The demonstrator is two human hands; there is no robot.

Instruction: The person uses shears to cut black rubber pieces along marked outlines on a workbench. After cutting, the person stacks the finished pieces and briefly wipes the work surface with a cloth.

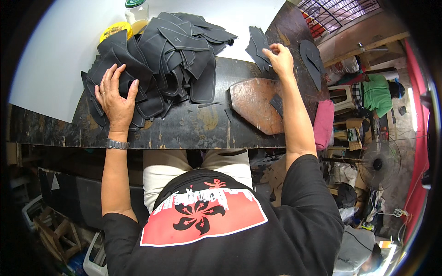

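Left hand [115, 96] spread on black-piece pile [179, 57] by tabletop's [184, 131] near edge; right hand [281, 60] half-curled at small stack [257, 45] toward right edge. Right pinch: can't tell

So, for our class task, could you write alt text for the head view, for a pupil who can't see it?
A person's left hand rests on a heap of dark cut pieces, while the right hand is at a smaller stack of similar pieces. A worn brown board lies on the dark table, nearer the person.
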